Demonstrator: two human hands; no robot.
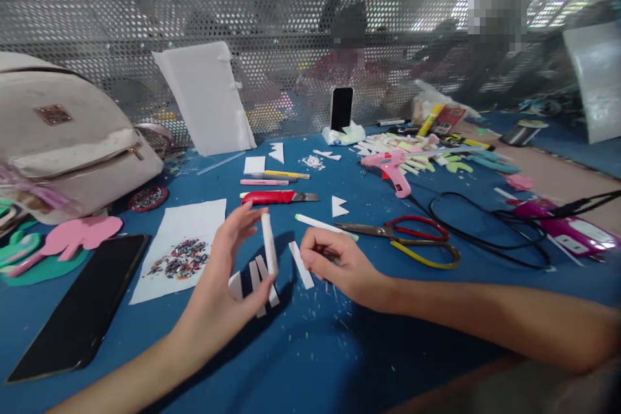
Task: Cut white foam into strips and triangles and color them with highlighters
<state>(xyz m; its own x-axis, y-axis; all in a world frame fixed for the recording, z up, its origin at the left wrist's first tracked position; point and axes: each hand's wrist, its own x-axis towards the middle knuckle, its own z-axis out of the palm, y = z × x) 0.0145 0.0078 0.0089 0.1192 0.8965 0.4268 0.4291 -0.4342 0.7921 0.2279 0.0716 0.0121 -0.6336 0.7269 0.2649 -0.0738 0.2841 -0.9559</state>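
Observation:
My left hand (220, 272) holds a thick white strip (269, 246) on end, its top at the fingertips and its lower end at the thumb. Beneath that hand, a few narrow white strips (255, 281) lie on the blue table (310, 362). My right hand (342, 265) is closed in a pinch, and whatever may be between its fingertips is hidden. Right beside those fingers lies another white strip (301, 265). A capped pale green marker (325, 226) lies just behind the right hand. Farther back is a red utility knife (276, 197) with its blade out.
Scissors (422, 239) and a pink glue gun (392, 171) with a black cable (436, 207) lie to the right. At left are a paper sheet (204, 213) bearing colourful bits, a dark tablet (82, 310) and a backpack (72, 136). A phone (341, 108) stands behind.

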